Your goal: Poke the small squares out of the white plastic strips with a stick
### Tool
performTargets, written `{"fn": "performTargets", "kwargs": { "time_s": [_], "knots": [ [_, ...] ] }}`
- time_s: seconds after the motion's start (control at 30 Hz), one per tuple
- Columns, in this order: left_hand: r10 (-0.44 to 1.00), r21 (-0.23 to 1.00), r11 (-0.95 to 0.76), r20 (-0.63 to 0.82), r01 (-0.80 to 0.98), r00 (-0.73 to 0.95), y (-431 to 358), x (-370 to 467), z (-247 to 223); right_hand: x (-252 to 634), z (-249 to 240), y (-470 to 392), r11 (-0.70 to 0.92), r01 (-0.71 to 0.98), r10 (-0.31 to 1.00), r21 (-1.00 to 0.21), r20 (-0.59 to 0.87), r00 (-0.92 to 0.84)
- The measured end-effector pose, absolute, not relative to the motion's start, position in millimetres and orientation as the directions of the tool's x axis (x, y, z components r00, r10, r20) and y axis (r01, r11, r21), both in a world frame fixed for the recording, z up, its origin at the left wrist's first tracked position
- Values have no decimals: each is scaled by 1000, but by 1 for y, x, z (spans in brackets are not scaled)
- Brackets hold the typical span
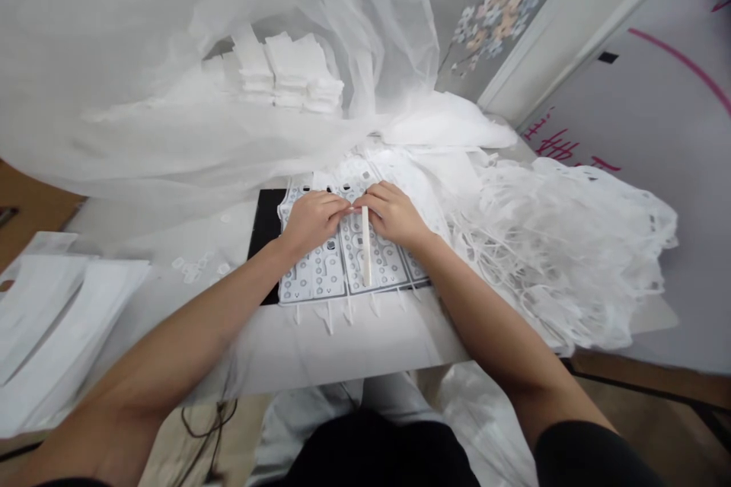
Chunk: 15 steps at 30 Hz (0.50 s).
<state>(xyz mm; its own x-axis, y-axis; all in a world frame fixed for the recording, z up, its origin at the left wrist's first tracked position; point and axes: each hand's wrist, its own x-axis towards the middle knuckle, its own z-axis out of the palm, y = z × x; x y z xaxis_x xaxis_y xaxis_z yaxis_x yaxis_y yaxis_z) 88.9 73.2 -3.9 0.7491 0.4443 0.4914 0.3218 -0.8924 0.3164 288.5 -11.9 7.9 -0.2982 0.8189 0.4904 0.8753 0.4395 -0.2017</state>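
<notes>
A white printed sheet (313, 278) with rows of small circles and dark lines lies on the table under both hands. My left hand (317, 221) is closed over its middle, thumb and fingertips pinched together; what they hold is too small to make out. Close beside it, my right hand (394, 211) is closed too, its fingertips almost touching the left ones. A narrow white flat stick (366, 251) extends from the right fingers toward me. Thin white strips (329, 317) stick out from the sheet's near edge. A black board (263, 224) shows at the sheet's left.
To the right is a large tangled heap of white stringy pieces (560, 243). Stacked white pieces (291, 76) sit at the back amid sheer white plastic (142, 53). Flat white sheets (62, 312) lie at left, near small clear scraps (197, 266). Dark cables (214, 434) hang below the table.
</notes>
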Motion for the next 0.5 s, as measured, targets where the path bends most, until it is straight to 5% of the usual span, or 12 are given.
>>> {"fn": "performTargets", "kwargs": {
  "time_s": [0.23, 0.5],
  "knots": [
    [493, 397, -860, 488, 320, 720, 76, 89, -3, 293, -1, -7, 469, 866, 776, -177, 551, -307],
    [432, 335, -895, 497, 293, 753, 78, 90, -5, 290, -1, -3, 480, 832, 824, -277, 469, -319]
  ]
}}
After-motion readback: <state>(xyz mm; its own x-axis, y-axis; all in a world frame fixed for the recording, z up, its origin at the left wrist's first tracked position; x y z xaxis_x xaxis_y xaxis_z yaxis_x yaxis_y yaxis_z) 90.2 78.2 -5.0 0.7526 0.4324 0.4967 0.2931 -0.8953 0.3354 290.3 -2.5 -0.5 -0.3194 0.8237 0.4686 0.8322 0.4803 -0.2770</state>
